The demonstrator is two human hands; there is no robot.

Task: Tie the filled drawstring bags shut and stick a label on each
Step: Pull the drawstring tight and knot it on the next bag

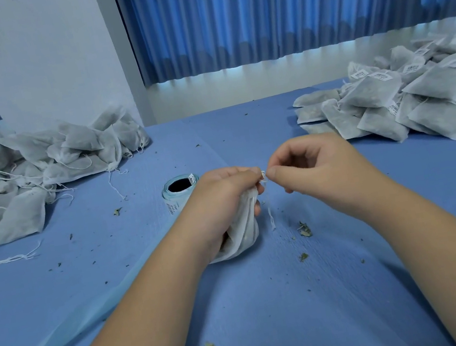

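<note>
The left hand [225, 200] is gripping the gathered neck of a drawstring bag [245, 230], a soft pouch of thin, white, non-woven cloth that is creasing into folds under the curled fingers and resting its bottom on the table just in front of the person. The right hand [310, 165] is pinching the thin white string [271, 217] between thumb and forefinger at the bag's mouth, with a loose end dangling below. Just behind the left hand a label roll [178, 190] is lying, pale blue with a dark hollow core. A crumpled blue cloth [272, 301] is covering the table, and bits of dried leaf [304, 228] are lying scattered over it. At the left a heap of untied bags [39, 168] is trailing its strings; at the right a heap of labelled bags [419, 98] is stacking up flat. Pleated blue curtains [283, 3] are hanging behind, beside a pale wall [35, 54]. The left hand is hiding the bag's upper part, and the label print is staying too small to read.
</note>
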